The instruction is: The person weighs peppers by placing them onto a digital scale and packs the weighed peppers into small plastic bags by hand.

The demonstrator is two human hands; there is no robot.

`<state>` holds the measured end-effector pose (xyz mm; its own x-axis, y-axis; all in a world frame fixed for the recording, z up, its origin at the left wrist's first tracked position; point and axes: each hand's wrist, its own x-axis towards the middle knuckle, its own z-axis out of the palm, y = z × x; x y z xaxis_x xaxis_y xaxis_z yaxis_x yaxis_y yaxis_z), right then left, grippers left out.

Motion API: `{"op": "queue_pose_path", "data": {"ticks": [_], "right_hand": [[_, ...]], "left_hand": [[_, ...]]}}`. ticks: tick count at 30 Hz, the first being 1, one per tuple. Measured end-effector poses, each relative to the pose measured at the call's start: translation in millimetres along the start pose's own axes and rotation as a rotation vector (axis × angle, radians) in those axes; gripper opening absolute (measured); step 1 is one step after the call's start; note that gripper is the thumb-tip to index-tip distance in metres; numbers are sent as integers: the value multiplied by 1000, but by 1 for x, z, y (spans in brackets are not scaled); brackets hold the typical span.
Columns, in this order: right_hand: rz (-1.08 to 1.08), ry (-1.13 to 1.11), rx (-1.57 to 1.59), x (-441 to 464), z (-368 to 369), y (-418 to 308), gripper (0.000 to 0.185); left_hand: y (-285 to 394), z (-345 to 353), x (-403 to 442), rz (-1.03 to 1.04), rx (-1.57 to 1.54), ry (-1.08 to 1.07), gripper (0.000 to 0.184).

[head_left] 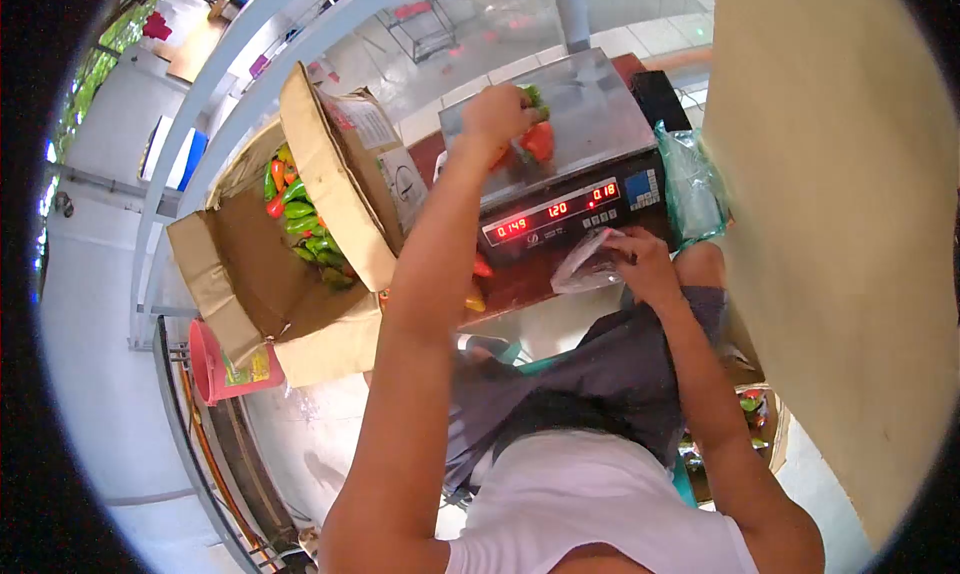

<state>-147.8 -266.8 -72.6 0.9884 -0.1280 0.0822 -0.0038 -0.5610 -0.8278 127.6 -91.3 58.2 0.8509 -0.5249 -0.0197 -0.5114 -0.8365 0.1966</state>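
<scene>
My left hand (497, 117) reaches over the metal pan of a digital scale (590, 104), its fingers curled round peppers there. A red pepper (540, 142) shows below the fingertips, with green (537, 98) beside them; the hand hides the rest. Lit red figures on the scale's display (552, 211) read 0.149, 1.20 and 0.18. In front of the scale, my right hand (645, 265) pinches a clear plastic bag (588, 264), which hangs to the left of the fingers.
An open cardboard box (235, 264) on the left holds several green and red peppers (300, 212). Green-edged plastic bags (692, 182) lie right of the scale. A pink bucket (215, 364) stands below the box. A tall tan panel (830, 204) rises along the right side.
</scene>
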Motion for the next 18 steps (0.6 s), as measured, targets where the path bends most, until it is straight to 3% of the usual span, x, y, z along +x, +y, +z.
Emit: {"op": "queue_pose_path", "data": {"ticks": [2,5,11,18], "right_hand": [[-2,-7,11,1,2,2,37],[7,-18,63,4,0,-3,36],[7,29,136,3,0,-2,41],[-9,-19,143,6,8,16,48]], "left_hand": [[-4,-5,7,-37,-50,-49,30],[-16,-2,15,64,-15,49,28],[-8,-10,26,148,29,5,29],[17,-21,26,189,132,-396,35]]}}
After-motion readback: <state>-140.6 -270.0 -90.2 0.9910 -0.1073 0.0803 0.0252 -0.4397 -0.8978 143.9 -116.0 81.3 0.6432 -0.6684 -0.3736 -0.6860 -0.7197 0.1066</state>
